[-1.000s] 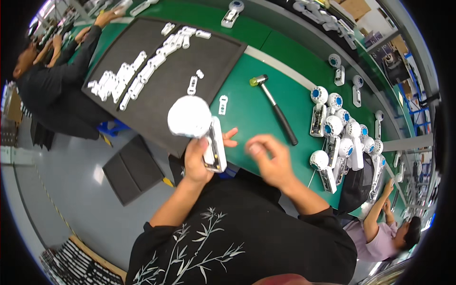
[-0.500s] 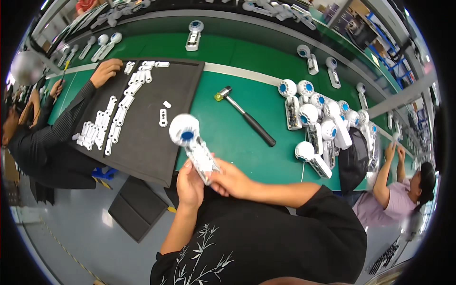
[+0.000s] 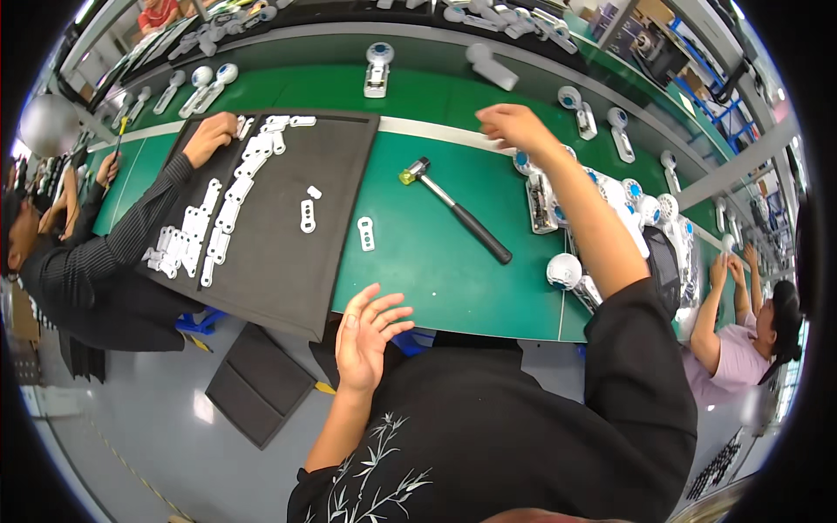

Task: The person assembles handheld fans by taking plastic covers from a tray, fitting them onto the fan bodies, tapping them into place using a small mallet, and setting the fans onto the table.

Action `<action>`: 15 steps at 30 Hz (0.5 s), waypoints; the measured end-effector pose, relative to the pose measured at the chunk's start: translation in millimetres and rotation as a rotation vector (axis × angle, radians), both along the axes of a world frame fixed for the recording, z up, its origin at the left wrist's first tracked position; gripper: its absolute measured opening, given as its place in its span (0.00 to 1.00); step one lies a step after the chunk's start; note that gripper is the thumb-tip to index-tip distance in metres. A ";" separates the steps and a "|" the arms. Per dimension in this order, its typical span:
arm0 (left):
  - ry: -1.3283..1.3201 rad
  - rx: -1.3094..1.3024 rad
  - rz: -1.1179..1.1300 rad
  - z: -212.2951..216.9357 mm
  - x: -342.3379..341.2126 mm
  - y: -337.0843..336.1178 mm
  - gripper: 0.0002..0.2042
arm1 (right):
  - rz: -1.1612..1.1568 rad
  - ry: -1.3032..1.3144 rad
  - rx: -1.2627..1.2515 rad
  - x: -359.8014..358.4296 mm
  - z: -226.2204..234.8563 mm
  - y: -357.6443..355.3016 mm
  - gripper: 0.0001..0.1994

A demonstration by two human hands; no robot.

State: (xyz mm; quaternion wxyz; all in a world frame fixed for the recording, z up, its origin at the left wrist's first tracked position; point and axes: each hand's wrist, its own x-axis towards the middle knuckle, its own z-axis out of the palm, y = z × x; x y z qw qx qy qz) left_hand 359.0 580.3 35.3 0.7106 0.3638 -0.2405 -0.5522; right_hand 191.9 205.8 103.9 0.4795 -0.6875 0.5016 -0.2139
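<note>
My left hand [image 3: 364, 342] is raised over the table's near edge, palm up and fingers spread, with nothing in it. My right hand [image 3: 516, 131] reaches far across the table, open and its fingers slightly bent, with nothing seen in it. Beyond it, a white round-headed device with a long body [image 3: 493, 67] shows blurred over the green conveyor strip. A small white cover plate [image 3: 367, 234] lies on the green table between my left hand and the mallet. The mallet [image 3: 462, 216], with a black handle and a yellow-and-dark head, lies right of the plate.
A black tray [image 3: 288, 261] on the left holds several white cover plates [image 3: 231, 205]. A co-worker's hand [image 3: 212, 138] rests at its far left. White round-headed devices [image 3: 565, 272] are heaped on the right, partly behind my right arm, beside a black cap-like item [image 3: 664, 270].
The white device has left my hands, and one now shows over the conveyor strip. My right hand has swung far forward and right; the left has opened. A cover plate now shows on the table.
</note>
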 end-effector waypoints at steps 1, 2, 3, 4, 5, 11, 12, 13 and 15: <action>0.001 -0.001 0.006 -1.0 -0.2 2.8 0.30 | 0.089 0.302 -0.231 -15.7 -1.4 -15.9 0.26; 0.000 -0.022 0.004 -2.3 1.6 3.7 0.30 | 0.095 0.302 -0.235 -25.7 -1.7 -22.7 0.26; -0.002 -0.044 0.000 -3.2 3.6 4.1 0.30 | 0.131 0.623 -0.273 -34.7 -2.3 -29.4 0.28; -0.002 -0.066 -0.007 -4.9 4.6 4.6 0.30 | 0.162 0.946 -0.306 -41.8 -4.1 -32.8 0.31; 0.000 -0.071 0.000 -5.8 6.2 4.4 0.30 | 0.167 0.947 -0.313 -43.7 -9.4 -31.1 0.31; -0.010 -0.090 -0.028 -5.6 9.3 4.3 0.30 | 0.241 0.883 -0.523 -57.7 -34.8 -5.2 0.34; -0.013 -0.097 -0.031 -4.7 9.9 3.3 0.30 | 0.246 0.828 -0.570 -42.3 -28.8 -0.2 0.35; -0.016 -0.093 -0.003 -2.2 10.7 1.1 0.30 | 0.272 0.818 -0.579 -28.5 -20.1 4.4 0.35; -0.133 -0.078 0.046 7.7 13.2 -4.9 0.30 | 0.160 0.530 -0.711 5.1 15.3 23.0 0.30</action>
